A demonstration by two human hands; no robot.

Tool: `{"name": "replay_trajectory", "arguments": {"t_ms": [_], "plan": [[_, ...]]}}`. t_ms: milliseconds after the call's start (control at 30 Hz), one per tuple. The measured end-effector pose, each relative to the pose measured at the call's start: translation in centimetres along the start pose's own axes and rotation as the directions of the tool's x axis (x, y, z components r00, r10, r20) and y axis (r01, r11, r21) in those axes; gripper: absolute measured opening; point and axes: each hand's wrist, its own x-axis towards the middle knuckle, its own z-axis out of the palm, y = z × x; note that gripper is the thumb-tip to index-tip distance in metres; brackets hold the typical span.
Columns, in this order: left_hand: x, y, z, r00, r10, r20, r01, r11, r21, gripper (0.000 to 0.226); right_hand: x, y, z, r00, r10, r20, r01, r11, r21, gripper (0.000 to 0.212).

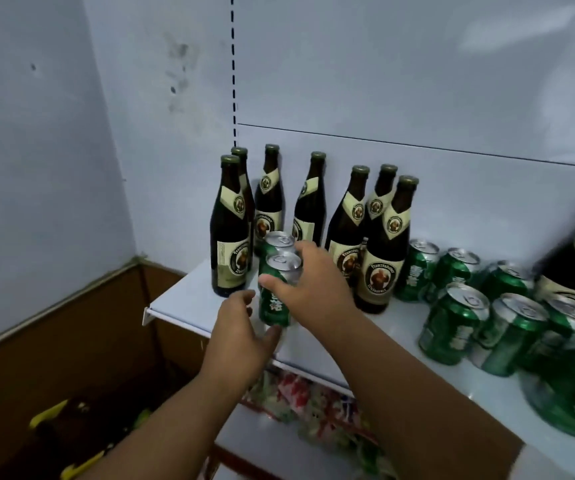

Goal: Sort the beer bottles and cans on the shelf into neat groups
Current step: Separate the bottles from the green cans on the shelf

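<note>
The brown bottle (379,261) by the right wrist reads "Franziskaner" on its round label; the leftmost bottle (229,237) carries the same name.

Right hand (308,285) curled, gripping — left hand (241,327) open, fingers relaxed

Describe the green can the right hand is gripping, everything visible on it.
The green can stands upright near the shelf's front left corner. It looks like metal: green body with white markings, silver top, pull tab unopened. The right hand grips it from the right, thumb across its front; the left hand touches its base. A second green can stands right behind it, brown bottles beyond.
</note>
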Motion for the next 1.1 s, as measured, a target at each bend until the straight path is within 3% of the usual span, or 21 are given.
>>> {"name": "replay_trajectory", "arguments": {"t_ms": [133,233,300,467,633,733,933,1100], "plan": [[1.9,0.0,0.7,0.991,0.13,0.008,-0.13,0.991,-0.013,0.051,0.4,-0.7,0.8,0.998,0.061,0.01,-0.06,0.997,-0.044,0.061],[1.7,1.1,1.4,0.946,0.324,-0.019,-0.325,0.946,-0.014,0.046,-1.3,-0.5,-1.9,0.995,0.095,-0.041,-0.096,0.994,-0.043,0.063],[0.5,2.8,2.3,0.917,0.397,0.042,-0.392,0.915,-0.096,0.048,-3.1,0.3,-4.6,0.991,0.116,-0.073,-0.121,0.991,-0.064,0.054],[-3.0,6.6,7.1,0.841,0.453,0.295,-0.382,0.884,-0.268,0.054,-7.4,2.9,-11.8,0.964,0.244,-0.107,-0.262,0.941,-0.212,0.033],[-5.6,10.1,12.7,0.775,0.47,0.423,-0.349,0.876,-0.332,0.046,-11.3,5.8,-16.7,0.899,0.396,-0.186,-0.434,0.861,-0.265,0.05],[-7.1,11.5,15.6,0.774,0.45,0.445,-0.329,0.887,-0.325,0.049,-12.8,7.4,-18.9,0.891,0.388,-0.238,-0.452,0.809,-0.375,0.061],[-8.6,12.5,19.7,0.82,0.379,0.429,-0.278,0.919,-0.28,0.043,-13.5,10.4,-20.3,0.944,0.291,-0.156,-0.328,0.769,-0.548,0.04],[-9.5,12.6,21.4,0.882,0.301,0.363,-0.245,0.95,-0.194,0.045,-13.9,12.1,-20.0,0.972,0.173,-0.16,-0.233,0.803,-0.548,0.047]]}}
